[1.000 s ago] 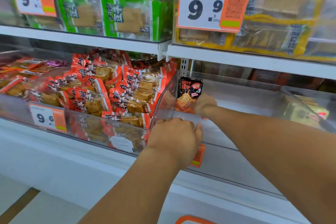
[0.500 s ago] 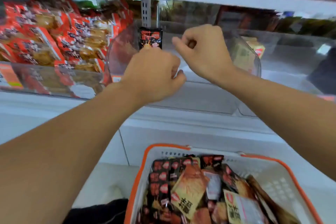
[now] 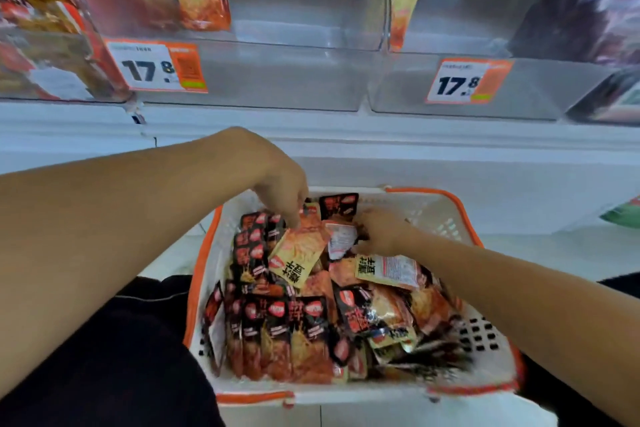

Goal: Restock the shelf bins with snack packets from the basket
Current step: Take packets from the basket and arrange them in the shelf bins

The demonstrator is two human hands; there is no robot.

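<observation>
Clear shelf bins point(image 3: 304, 7) stand nearly bare above; both hands reach into the basket point(image 3: 446, 215) of snack packets point(image 3: 298, 333) below; left hand point(image 3: 282, 189) fingers down among them, right hand point(image 3: 379, 230) curled on a white-backed packet point(image 3: 341, 239); whether the left grips any I cannot tell.

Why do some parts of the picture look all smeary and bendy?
Head view: the packets at the basket's near right corner are streaked by motion blur; the far-right bin is smeared too; the wide lens bows the shelf edge; the price tags stay readable.
</observation>
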